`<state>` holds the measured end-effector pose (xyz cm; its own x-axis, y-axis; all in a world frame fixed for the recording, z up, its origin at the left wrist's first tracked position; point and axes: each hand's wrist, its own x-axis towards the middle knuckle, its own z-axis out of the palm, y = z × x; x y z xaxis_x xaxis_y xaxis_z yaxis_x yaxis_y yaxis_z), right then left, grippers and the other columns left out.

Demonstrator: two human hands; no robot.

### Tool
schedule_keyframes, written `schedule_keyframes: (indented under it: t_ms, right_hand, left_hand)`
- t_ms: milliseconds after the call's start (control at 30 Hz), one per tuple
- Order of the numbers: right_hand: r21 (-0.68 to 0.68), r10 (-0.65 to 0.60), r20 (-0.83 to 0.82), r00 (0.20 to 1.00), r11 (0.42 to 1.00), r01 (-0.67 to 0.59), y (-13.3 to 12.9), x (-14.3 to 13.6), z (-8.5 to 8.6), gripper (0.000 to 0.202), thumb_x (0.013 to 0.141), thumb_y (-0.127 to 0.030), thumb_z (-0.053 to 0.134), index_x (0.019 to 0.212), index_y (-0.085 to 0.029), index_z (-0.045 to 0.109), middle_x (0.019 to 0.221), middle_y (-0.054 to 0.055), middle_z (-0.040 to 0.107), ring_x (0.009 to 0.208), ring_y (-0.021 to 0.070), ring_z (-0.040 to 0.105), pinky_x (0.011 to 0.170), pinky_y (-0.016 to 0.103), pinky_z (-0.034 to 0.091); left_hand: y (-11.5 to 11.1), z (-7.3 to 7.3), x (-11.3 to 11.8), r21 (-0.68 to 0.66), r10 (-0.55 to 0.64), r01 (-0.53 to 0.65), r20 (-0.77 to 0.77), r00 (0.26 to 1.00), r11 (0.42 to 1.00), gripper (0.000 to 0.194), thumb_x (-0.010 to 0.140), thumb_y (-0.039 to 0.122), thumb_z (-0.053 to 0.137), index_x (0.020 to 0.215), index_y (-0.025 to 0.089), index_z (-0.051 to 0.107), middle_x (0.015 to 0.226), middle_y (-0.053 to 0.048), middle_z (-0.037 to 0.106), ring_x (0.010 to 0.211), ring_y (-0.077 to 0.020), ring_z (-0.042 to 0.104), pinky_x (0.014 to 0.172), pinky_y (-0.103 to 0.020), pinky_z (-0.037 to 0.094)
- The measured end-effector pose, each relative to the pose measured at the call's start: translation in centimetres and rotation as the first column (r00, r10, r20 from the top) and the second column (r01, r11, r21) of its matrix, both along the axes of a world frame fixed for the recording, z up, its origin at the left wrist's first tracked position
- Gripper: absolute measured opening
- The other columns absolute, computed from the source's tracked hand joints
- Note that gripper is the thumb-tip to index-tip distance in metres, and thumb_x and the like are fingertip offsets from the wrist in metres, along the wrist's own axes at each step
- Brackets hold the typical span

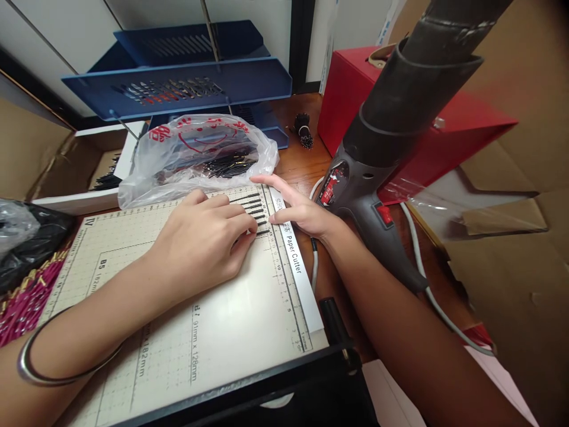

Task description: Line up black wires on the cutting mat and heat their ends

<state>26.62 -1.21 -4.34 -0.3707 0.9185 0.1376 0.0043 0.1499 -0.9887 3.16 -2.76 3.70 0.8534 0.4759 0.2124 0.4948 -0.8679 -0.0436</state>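
Nearest, the cutter [240,332], its black edge toward the wearer, pale ruled board slanting away across the wood counter [297,169]. Magenta sticks [33,299] past its left edge. A bangle [29,359] rings the left forearm, which crosses the board. Left grip [211,240] palm-down, fingers curled, thumb and forefinger tips drawn together at the nearest of the strips [255,209]; cannot tell whether anything is pinched. Strips are thin, black, side by side with small gaps, lying flat on the board near its ruler edge; their left parts run behind the left fingers, right ends point at the ruler. Right grip [302,210] spread, thumb and forefinger well apart, just beyond those right ends, over the ruler edge; no strip between its fingers. Right of it, a grey tool [362,193] with red switch, wide nozzle up and rightward. Beyond the board, a clear bag [142,172] with black pieces inside; left of that, a carton [89,201]. Farther, a banded black bundle [303,130], a red box [347,95], and a blue rack [262,80] at the back.
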Motion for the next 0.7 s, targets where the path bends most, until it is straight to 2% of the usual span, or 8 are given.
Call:
schedule_keyframes:
  t_ms: [300, 533, 700]
  right_hand:
    - [0.013, 0.014, -0.005, 1.000, 1.000, -0.014, -0.03, 0.06, 0.03, 0.079, 0.066, -0.031, 0.081, 0.143, -0.028, 0.065, 0.164, 0.008, 0.054, 0.165, 0.0399, 0.036, 0.144, 0.063, 0.015]
    - [0.022, 0.014, 0.007, 1.000, 1.000, -0.014, 0.05, 0.11, -0.16, 0.080, 0.067, -0.030, 0.080, 0.145, -0.028, 0.065, 0.165, 0.007, 0.054, 0.164, 0.0392, 0.036, 0.144, 0.062, 0.014]
    - [0.056, 0.011, 0.034, 0.999, 0.998, -0.013, 0.10, 0.20, -0.30, 0.081, 0.068, -0.030, 0.078, 0.148, -0.027, 0.063, 0.164, 0.007, 0.055, 0.164, 0.0383, 0.035, 0.144, 0.060, 0.014]
  left_hand:
    - [0.03, -0.09, 0.06, 0.059, -0.009, 0.009, 0.005, 1.000, 0.998, 0.030, 0.102, 0.023, 0.053, 0.086, 0.022, 0.079, 0.076, -0.006, 0.077, 0.077, -0.0274, 0.069, 0.070, -0.042, 0.032]
    - [0.10, 0.08, 0.05, 0.003, 0.019, -0.019, -0.014, 1.000, 1.000, 0.028, 0.102, 0.026, 0.055, 0.090, 0.022, 0.080, 0.079, -0.007, 0.078, 0.078, -0.0272, 0.070, 0.072, -0.041, 0.038]
    - [0.26, -0.16, -0.07, -0.049, 0.089, -0.088, 0.010, 0.996, 0.995, 0.027, 0.101, 0.029, 0.055, 0.092, 0.023, 0.079, 0.089, -0.006, 0.081, 0.086, -0.0277, 0.071, 0.078, -0.041, 0.043]
